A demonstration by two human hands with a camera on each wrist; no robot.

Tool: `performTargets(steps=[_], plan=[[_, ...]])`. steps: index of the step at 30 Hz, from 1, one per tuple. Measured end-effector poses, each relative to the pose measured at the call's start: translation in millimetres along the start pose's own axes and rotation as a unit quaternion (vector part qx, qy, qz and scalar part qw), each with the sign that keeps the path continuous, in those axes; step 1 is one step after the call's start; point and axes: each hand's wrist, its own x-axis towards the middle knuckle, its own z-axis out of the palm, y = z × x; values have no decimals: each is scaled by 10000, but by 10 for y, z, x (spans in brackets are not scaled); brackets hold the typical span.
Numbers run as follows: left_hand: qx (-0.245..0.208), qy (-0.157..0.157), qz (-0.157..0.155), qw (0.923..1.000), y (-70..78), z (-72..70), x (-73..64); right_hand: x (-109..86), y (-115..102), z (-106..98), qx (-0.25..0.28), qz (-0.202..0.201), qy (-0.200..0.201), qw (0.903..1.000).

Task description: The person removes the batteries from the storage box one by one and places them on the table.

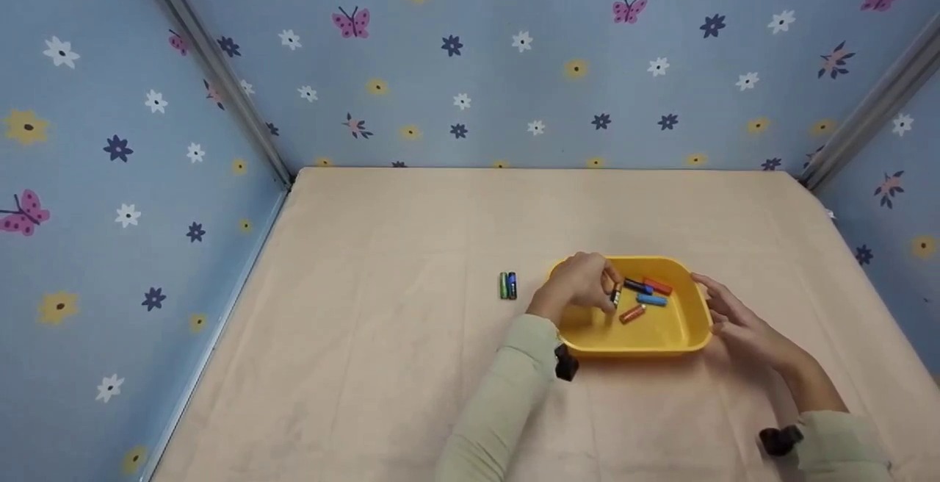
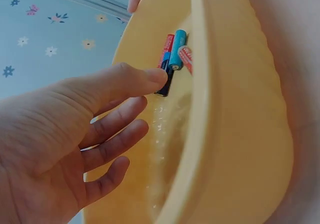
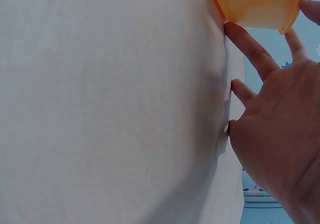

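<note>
My left hand [image 1: 580, 283] reaches over the left part of a yellow plastic tub [image 1: 631, 352], its thumb and forefinger pinching a small dark battery [image 1: 615, 295]. That battery is hidden behind the thumb in the left wrist view. Beside these fingers on the tub's floor lie a dark blue battery [image 1: 637, 286], a red battery [image 1: 658, 286], a light blue battery [image 1: 651, 300] and an orange-red battery [image 1: 632, 314]. My right hand [image 1: 745, 331] rests against the tub's right end with fingers spread, some touching its outer wall low down, the thumb at the rim.
Left of the tub, a green battery [image 1: 504, 286] and a blue-and-black battery [image 1: 512, 286] stand side by side on the beige cloth-covered table [image 1: 382, 283]. Blue flowered panels [image 1: 485, 63] close in the back and both sides.
</note>
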Motion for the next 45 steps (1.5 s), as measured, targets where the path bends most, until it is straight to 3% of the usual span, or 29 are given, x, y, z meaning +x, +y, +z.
performTargets(steps=[7, 16, 24, 32, 38, 45], plan=[[-70, 114, 324, 9994, -64, -66, -105, -11, 27, 1, -3, -78, 29, 10000], [-1319, -152, 499, 9899, -143, -203, -219, -4, 16, 0, 73, -37, 7, 10000], [-1245, 56, 753, 9893, -243, -320, -299, -8, 10, -15, -1, 59, -14, 10000], [-1818, 309, 739, 9801, -424, -371, -379, -7, 30, -3, 54, -36, 10, 10000], [-1792, 531, 795, 9792, -570, -437, -423, -8, 24, 10, 159, 178, -30, 9997], [-1831, 795, 802, 9766, -751, -521, -520, -11, 24, 1, 34, 62, -21, 10000]])
